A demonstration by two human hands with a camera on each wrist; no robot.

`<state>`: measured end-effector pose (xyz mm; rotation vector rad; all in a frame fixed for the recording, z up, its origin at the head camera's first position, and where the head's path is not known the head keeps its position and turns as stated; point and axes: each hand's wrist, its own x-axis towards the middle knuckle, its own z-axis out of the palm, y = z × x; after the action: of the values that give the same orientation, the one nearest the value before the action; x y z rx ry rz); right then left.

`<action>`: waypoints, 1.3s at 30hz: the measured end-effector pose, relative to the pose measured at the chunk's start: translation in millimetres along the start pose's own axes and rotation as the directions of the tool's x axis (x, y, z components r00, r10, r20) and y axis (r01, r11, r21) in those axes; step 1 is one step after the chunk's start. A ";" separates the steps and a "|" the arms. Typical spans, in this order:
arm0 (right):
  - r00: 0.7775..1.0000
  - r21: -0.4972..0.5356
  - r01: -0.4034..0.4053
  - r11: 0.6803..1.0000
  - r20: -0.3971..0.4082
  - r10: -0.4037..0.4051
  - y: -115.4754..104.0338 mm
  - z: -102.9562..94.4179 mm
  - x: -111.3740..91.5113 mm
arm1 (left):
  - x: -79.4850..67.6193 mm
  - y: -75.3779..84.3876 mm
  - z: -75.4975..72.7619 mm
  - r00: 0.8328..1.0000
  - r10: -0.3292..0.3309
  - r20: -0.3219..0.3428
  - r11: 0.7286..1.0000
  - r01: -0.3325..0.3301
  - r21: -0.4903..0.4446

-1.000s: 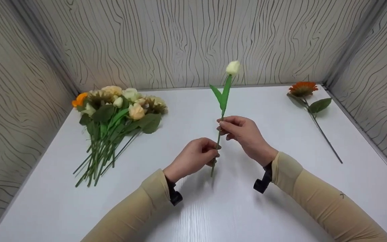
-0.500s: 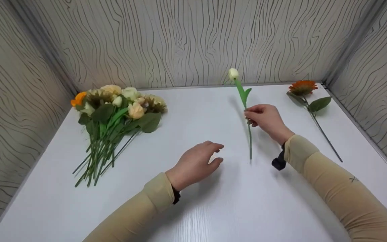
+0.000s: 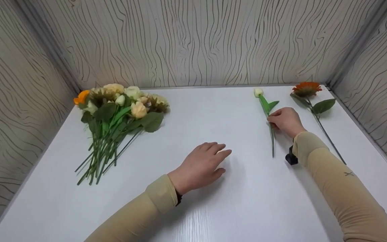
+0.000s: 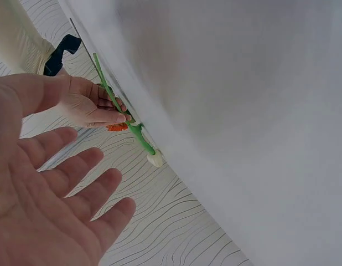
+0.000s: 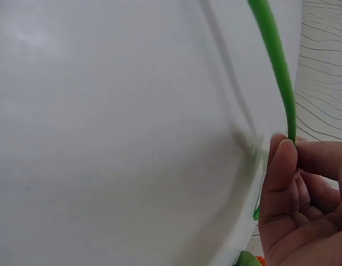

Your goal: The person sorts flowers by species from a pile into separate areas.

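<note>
A white tulip (image 3: 258,92) with a green stem and two leaves is pinched at mid-stem by my right hand (image 3: 286,121). Its bloom points toward the back wall, low over the table. In the right wrist view the green stem (image 5: 279,66) runs between thumb and fingertips. My left hand (image 3: 202,166) hovers palm down over the middle of the table, fingers spread, holding nothing. The left wrist view shows that left palm (image 4: 43,194) with the fingers apart. Right of the tulip lies an orange flower (image 3: 307,89) with a long dark stem and two leaves.
A pile of cream, peach and orange flowers (image 3: 138,110) lies at the left, stems toward the front. The white table (image 3: 193,111) is bounded by wood-grain panels (image 3: 193,43) at the back and both sides.
My left hand has let go of the stem and spread its fingers. The right hand has carried the tulip rightward and lowered it, near the orange flower.
</note>
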<state>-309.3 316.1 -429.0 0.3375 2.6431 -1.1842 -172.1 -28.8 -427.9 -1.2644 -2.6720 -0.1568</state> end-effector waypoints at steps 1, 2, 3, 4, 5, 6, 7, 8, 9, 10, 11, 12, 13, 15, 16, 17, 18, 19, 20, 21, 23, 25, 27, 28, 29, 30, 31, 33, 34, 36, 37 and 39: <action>1.000 0.003 -0.003 1.000 -0.003 0.003 1.2 0.0 0.1 | -0.4 -0.5 0.1 1.000 -0.001 0.003 1.000 0.001 -0.003; 1.000 0.004 -0.006 1.000 -0.006 0.006 2.2 0.0 0.4 | -0.8 -0.9 0.0 1.000 -0.003 0.008 1.000 0.003 -0.005; 1.000 0.005 -0.009 1.000 -0.009 0.009 2.8 0.1 0.7 | -1.2 -1.4 0.0 1.000 -0.005 0.011 1.000 0.005 -0.007; 1.000 0.008 -0.010 1.000 -0.009 0.010 3.2 0.3 0.6 | -1.6 -1.7 0.0 1.000 -0.007 0.016 1.000 0.007 -0.009; 1.000 0.009 -0.009 1.000 -0.009 0.009 3.6 0.4 0.5 | -1.9 -2.0 -0.1 1.000 -0.009 0.019 1.000 0.010 -0.011; 1.000 0.008 -0.008 1.000 -0.010 0.008 4.1 0.6 0.6 | -2.4 -2.3 -0.2 1.000 -0.012 0.023 1.000 0.013 -0.014; 1.000 0.008 -0.007 1.000 -0.010 0.007 4.5 0.9 0.6 | -2.7 -2.7 0.0 1.000 -0.013 0.022 1.000 0.013 -0.014; 1.000 0.005 -0.003 1.000 -0.011 0.003 5.0 1.1 0.6 | -3.1 -3.0 0.1 1.000 -0.015 0.024 1.000 0.016 -0.017; 1.000 0.007 0.006 1.000 -0.011 -0.006 5.4 1.3 0.2 | -3.6 -3.4 0.3 1.000 -0.017 0.025 1.000 0.018 -0.019; 1.000 0.006 0.014 1.000 -0.013 -0.014 6.2 1.4 0.0 | -3.9 -3.9 0.8 0.999 -0.020 0.026 1.000 0.021 -0.021; 1.000 0.006 0.022 1.000 -0.014 -0.022 7.0 1.4 -0.4 | -4.3 -4.6 1.4 0.999 -0.024 0.026 0.999 0.025 -0.024; 0.999 0.007 0.029 1.000 -0.016 -0.029 7.7 1.3 -0.8 | -4.8 -5.4 1.8 0.999 -0.029 0.024 0.999 0.029 -0.029; 0.999 0.010 0.036 0.999 -0.015 -0.036 8.1 1.1 -1.5 | -5.4 -6.5 2.0 0.999 -0.035 0.024 0.999 0.036 -0.034; 0.999 0.011 0.045 0.999 -0.017 -0.045 8.9 0.3 -2.2 | -6.8 -9.4 2.0 0.998 -0.052 0.026 0.997 0.054 -0.046; 0.999 0.008 0.043 0.999 -0.018 -0.042 9.2 -0.1 -2.3 | -7.7 -11.5 1.8 0.998 -0.062 0.024 0.997 0.063 -0.053; 0.999 0.005 0.040 0.999 -0.018 -0.040 8.8 -0.7 -3.1 | -9.0 -14.0 1.0 0.997 -0.072 0.022 0.995 0.073 -0.062; 0.999 -0.001 0.038 0.999 -0.021 -0.039 8.5 -1.4 -3.6 | -10.6 -17.0 0.0 0.996 -0.082 0.019 0.994 0.084 -0.074; 0.999 -0.008 0.038 0.999 -0.023 -0.038 7.9 -2.0 -4.3 | -12.6 -20.6 -0.9 0.995 -0.095 0.018 0.992 0.097 -0.085; 0.999 -0.018 0.036 0.999 -0.030 -0.036 7.2 -2.6 -4.9 | -15.0 -24.9 -2.0 0.994 -0.111 0.016 0.989 0.112 -0.098; 0.999 -0.028 0.036 0.999 -0.037 -0.037 6.1 -3.2 -6.1 | -18.0 -29.8 -3.6 0.992 -0.128 0.015 0.985 0.129 -0.114; 0.997 -0.047 0.046 0.998 -0.056 -0.049 3.1 -3.9 -9.6 | -25.8 -41.6 -6.0 0.985 -0.174 0.014 0.974 0.174 -0.145; 0.995 -0.060 0.069 0.996 -0.070 -0.073 -0.7 -4.0 -13.8 | -35.8 -56.1 -7.7 0.972 -0.235 0.018 0.958 0.235 -0.167; 0.991 -0.066 0.110 0.992 -0.075 -0.115 -6.0 -3.1 -19.6 | -47.8 -72.5 -8.9 0.951 -0.308 0.019 0.934 0.307 -0.183; 0.988 -0.062 0.133 0.989 -0.071 -0.137 -9.2 -1.9 -23.2 | -54.4 -81.3 -9.2 0.938 -0.347 0.017 0.921 0.344 -0.186; 0.985 -0.058 0.156 0.986 -0.064 -0.160 -13.0 0.0 -26.8 | -61.5 -90.1 -9.6 0.924 -0.383 0.014 0.907 0.379 -0.184; 0.981 -0.051 0.181 0.982 -0.058 -0.184 -17.3 2.7 -31.0 | -68.9 -98.7 -10.4 0.909 -0.417 0.008 0.893 0.412 -0.180; 0.976 -0.044 0.208 0.977 -0.052 -0.210 -21.7 6.3 -35.5 | -76.3 -107.2 -11.2 0.894 -0.449 0.000 0.880 0.442 -0.177; 0.965 -0.039 0.257 0.966 -0.036 -0.258 -31.5 16.4 -45.9 | -91.3 -122.7 -13.2 0.864 -0.503 -0.007 0.852 0.495 -0.174; 0.958 -0.040 0.284 0.958 -0.029 -0.285 -36.3 23.2 -51.5 | -98.7 -129.7 -14.6 0.850 -0.526 -0.008 0.838 0.517 -0.175; 0.934 -0.047 0.356 0.933 -0.009 -0.357 -46.6 39.1 -64.6 | -112.1 -141.8 -17.2 0.821 -0.571 -0.002 0.808 0.561 -0.177; 0.920 -0.055 0.392 0.918 0.004 -0.392 -52.0 48.2 -72.3 | -118.0 -147.2 -18.3 0.807 -0.590 -0.002 0.795 0.581 -0.178; 0.879 -0.068 0.477 0.876 0.043 -0.475 -63.0 67.2 -89.8 | -128.1 -155.7 -20.7 0.778 -0.628 0.003 0.765 0.618 -0.180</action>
<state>-235.5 214.3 -401.9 -0.3682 2.8274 -1.1918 -210.5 -227.5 -437.1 -0.3257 -2.9663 -0.5114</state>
